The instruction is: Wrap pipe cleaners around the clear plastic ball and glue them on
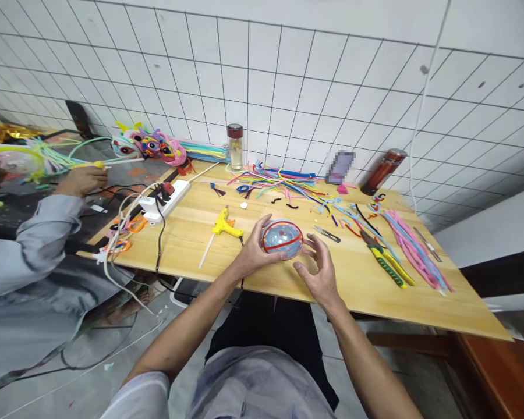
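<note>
Between my hands is a clear plastic ball with red strips curving over it. My left hand grips it from the left, thumb along its near side. At its right side my right hand is spread, with fingertips close to the ball; whether they touch it I cannot tell. Left of the ball lies a yellow glue gun with a white glue stick. Small thread snips rest to the right, and green-and-yellow pliers lie further right.
Bundles of coloured pipe cleaners lie along the back, with pink ones at right. A glass bottle, a red flask and a power strip stand around. At left, a co-worker's hand works beside colourful figures.
</note>
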